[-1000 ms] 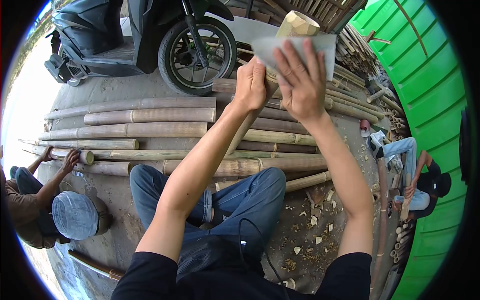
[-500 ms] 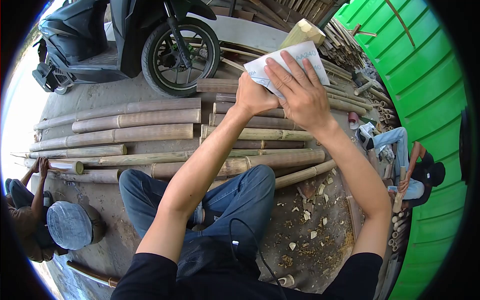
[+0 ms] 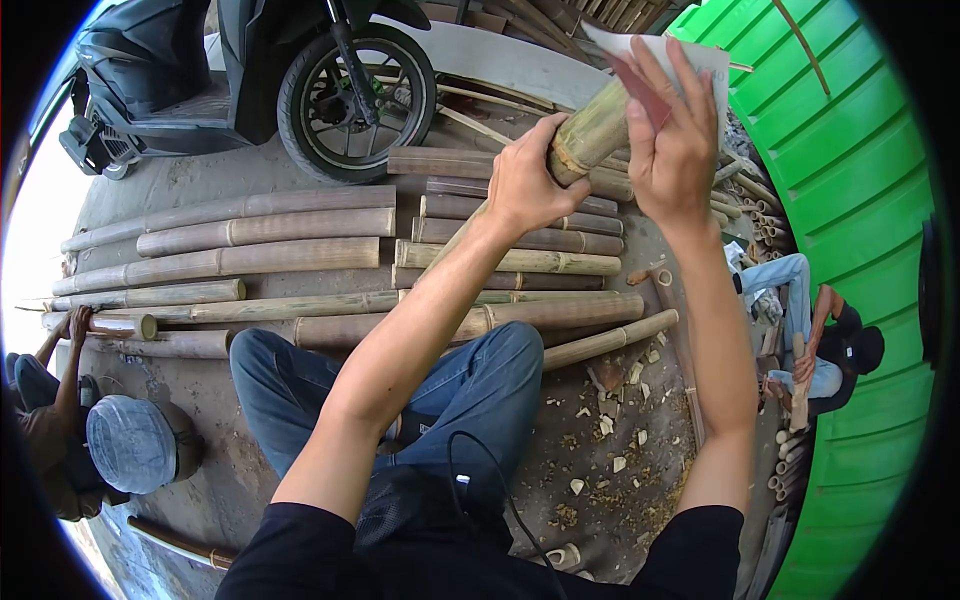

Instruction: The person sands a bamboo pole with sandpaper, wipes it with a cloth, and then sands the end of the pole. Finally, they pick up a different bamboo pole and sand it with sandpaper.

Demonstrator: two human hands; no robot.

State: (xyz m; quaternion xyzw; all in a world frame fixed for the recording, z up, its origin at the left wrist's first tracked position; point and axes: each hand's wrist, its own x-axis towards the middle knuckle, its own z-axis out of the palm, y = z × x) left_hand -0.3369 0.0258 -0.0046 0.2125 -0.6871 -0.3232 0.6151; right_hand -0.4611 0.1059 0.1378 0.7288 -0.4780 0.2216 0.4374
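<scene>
My left hand (image 3: 525,178) is closed around a thick greenish bamboo pole (image 3: 595,130) near one of its joints. The pole slants up and to the right, away from me. At its far end my right hand (image 3: 678,150) holds a sheet of sandpaper (image 3: 642,92), thumb on the near side and fingers over the white printed back. The sheet is bent, with its reddish grit face showing and one corner sticking up. Hand and paper hide the pole's tip.
Bamboo lengths (image 3: 260,255) lie in rows on the ground before my crossed legs. A scooter (image 3: 355,105) stands at upper left. Chips (image 3: 605,425) litter the floor at right. One person (image 3: 60,390) sits at left beside a covered bucket (image 3: 130,445), another (image 3: 835,355) by the green wall (image 3: 850,200).
My right hand has moved right with the sandpaper, turning its reddish face into view. More of the pole shows, and my left hand has shifted slightly right along it.
</scene>
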